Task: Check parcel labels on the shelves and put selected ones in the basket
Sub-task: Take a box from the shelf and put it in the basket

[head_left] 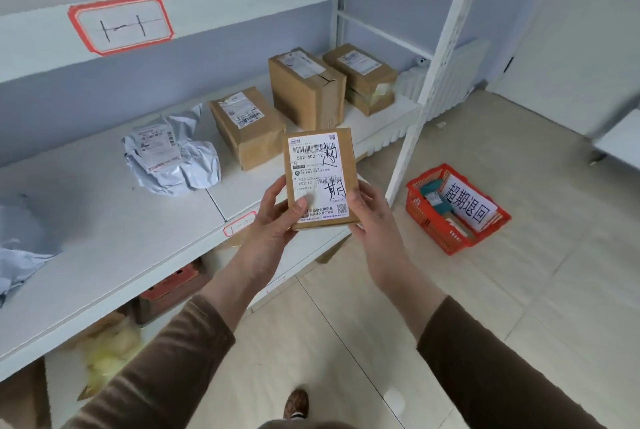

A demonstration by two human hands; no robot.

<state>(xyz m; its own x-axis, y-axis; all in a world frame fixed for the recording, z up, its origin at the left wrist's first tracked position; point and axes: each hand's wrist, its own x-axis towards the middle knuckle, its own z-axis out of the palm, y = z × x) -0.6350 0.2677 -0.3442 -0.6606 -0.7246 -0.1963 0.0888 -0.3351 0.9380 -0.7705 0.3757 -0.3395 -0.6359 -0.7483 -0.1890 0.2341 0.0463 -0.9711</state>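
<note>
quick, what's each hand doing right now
Left hand: grips the small parcel, thumb on its label.
Right hand: grips the same parcel from the other side.

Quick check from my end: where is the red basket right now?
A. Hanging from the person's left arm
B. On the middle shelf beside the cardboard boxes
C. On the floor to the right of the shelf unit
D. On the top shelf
C: the red basket sits on the tiled floor right of the shelf unit, while both hands hold the labelled parcel.
</note>
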